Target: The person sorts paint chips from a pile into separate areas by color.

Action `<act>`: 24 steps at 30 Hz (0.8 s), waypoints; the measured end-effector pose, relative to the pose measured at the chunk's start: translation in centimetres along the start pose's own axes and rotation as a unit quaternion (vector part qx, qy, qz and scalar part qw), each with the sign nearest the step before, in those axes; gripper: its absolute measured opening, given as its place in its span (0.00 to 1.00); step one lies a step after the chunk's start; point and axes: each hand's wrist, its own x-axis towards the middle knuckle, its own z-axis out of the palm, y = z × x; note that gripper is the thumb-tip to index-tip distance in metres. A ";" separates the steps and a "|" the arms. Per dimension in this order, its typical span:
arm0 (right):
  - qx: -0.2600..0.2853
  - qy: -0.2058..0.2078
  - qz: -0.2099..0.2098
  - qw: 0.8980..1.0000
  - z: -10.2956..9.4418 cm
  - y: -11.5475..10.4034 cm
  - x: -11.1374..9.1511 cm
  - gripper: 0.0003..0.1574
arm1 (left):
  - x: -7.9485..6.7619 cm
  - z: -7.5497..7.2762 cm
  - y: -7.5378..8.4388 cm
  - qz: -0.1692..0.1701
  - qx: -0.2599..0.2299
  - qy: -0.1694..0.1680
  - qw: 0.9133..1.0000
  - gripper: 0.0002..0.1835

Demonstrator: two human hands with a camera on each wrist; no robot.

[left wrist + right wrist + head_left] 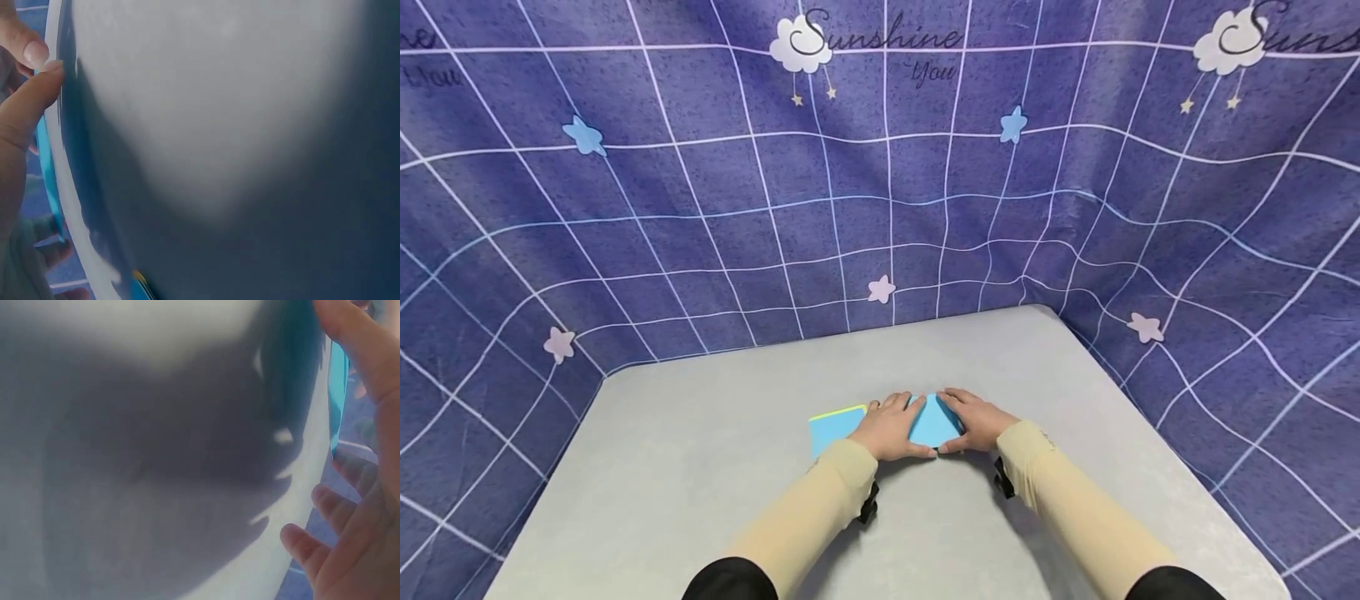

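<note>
Between my two hands is a sheet of light blue paper (934, 423), raised a little off the grey table and casting a shadow in both wrist views. My left hand (889, 429) holds its left side, fingers toward the far edge and thumb at the near edge. The right hand (979, 419) grips the opposite side the same way. Both thumb tips come together at the middle of the near edge. From the right wrist view the paper (337, 394) appears edge-on, fingertips spread along it. Partly covered by the left forearm lies a stack of blue paper (835, 429) with a yellow edge.
The light grey table (700, 442) extends around the hands. A purple-blue curtain (820, 233) with a grid, stars and clouds hangs behind it and along both sides. Dark straps (868, 503) sit at the wrists below cream sleeves.
</note>
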 end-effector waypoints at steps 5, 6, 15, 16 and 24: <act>-0.003 -0.010 -0.001 1.000 0.2 0.2 -0.4 0.61 | -0.2 -0.3 0.6 -0.001 -0.016 -0.023 1.000 0.54; -0.004 -0.011 0.000 1.000 0.2 0.3 -0.4 0.61 | -0.2 -0.4 0.7 -0.001 -0.019 -0.026 0.999 0.54; -0.005 -0.023 0.001 1.000 0.8 0.4 -0.7 0.61 | -0.2 0.0 0.8 0.004 -0.018 -0.044 0.999 0.54; -0.004 -0.025 0.004 1.000 0.8 0.3 -0.7 0.61 | -0.2 0.1 0.8 0.005 -0.017 -0.044 0.999 0.54; -0.013 -0.031 0.017 0.999 0.3 -0.5 0.0 0.57 | -0.4 -0.5 -0.1 0.003 -0.022 -0.033 0.999 0.56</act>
